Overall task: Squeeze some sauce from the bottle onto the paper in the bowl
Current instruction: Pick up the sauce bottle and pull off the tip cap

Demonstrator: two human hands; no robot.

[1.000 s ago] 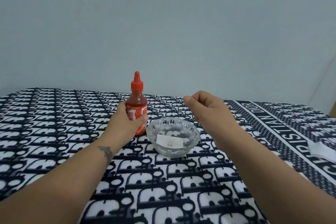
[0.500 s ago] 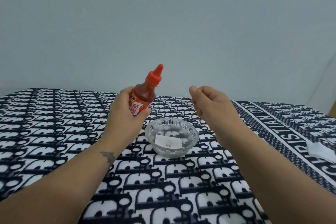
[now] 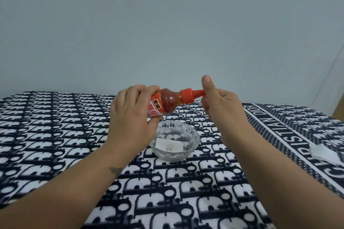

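Note:
A small sauce bottle [image 3: 168, 101] with red sauce and a red pointed cap lies almost level in the air, nozzle pointing right. My left hand [image 3: 133, 115] grips its labelled body from the left. My right hand [image 3: 221, 106] pinches the tip of the red cap between thumb and fingers. Below the bottle stands a clear glass bowl [image 3: 193, 136] on the cloth, with a white piece of paper [image 3: 168, 144] lying flat inside it. The bottle hangs above the bowl's far rim.
A black-and-white patterned cloth [image 3: 55, 126] covers the table. A folded white paper [image 3: 323, 153] lies near the right edge. A plain pale wall stands behind the table.
My left hand lifted the bottle off the table and tipped it from upright to nearly level. My right hand rose and closed on the cap tip.

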